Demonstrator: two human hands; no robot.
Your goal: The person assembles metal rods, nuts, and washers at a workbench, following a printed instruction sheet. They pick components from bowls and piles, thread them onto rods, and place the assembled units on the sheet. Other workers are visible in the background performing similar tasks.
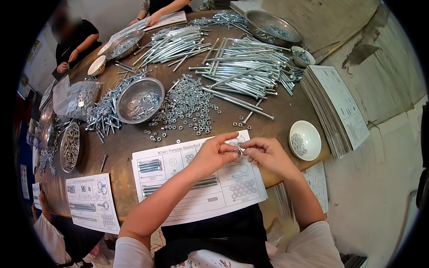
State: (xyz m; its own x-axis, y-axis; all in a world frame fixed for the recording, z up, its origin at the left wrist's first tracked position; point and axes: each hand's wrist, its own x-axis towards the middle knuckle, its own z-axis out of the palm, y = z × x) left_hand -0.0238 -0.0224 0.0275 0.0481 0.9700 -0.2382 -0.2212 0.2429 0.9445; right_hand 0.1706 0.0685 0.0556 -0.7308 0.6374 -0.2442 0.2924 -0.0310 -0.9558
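Observation:
Over a printed parts sheet [219, 201], my left hand [212, 154] and my right hand [267, 154] meet at their fingertips. Between them is a small metal ring [238, 153], pinched by the fingers of both hands. My fingers partly cover it, so its full shape is hidden. Beyond my hands lies a spread of loose hex nuts [190, 102]. A steel bowl [125, 114] to their left contains more metal rings. To the right of my right hand stands a white bowl [311, 142] with some small clear or pale washers or nuts inside.
Long bolts [250, 67] lie in heaps across the far table. Short bolts [107, 105] and a clear bag of parts [78, 100] are at the left. A tall stack of sheets [335, 107] stands at the right edge. Other people [78, 40] work around the table.

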